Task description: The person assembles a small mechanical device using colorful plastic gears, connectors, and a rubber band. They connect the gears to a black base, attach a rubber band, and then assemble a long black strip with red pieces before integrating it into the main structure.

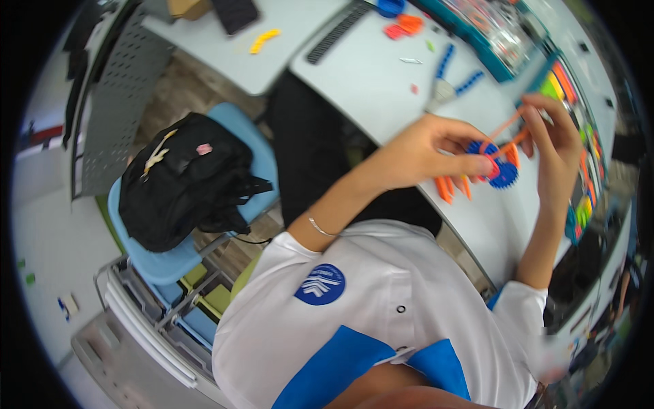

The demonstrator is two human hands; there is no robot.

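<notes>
My left hand [446, 151] is closed on a small assembly of blue toothed gears [505, 176] with a red hub at its centre. Orange pieces [445, 189] stick out below that hand, seemingly part of the same build. A thin orange band [505, 127] runs up from the gears to my right hand [555, 136], whose thumb and fingers pinch its far end. The band looks taut, like a rubber band. Both hands are above the white table, near its front edge; my left fingers partly cover the assembly.
Pliers with blue handles [446, 87] lie beyond my left hand. Teal organizer boxes [503, 68] with colourful parts stand at the back and right. Orange pieces [403, 27] and a black strip [337, 34] lie farther off. A black backpack [187, 180] rests on a blue chair [153, 258].
</notes>
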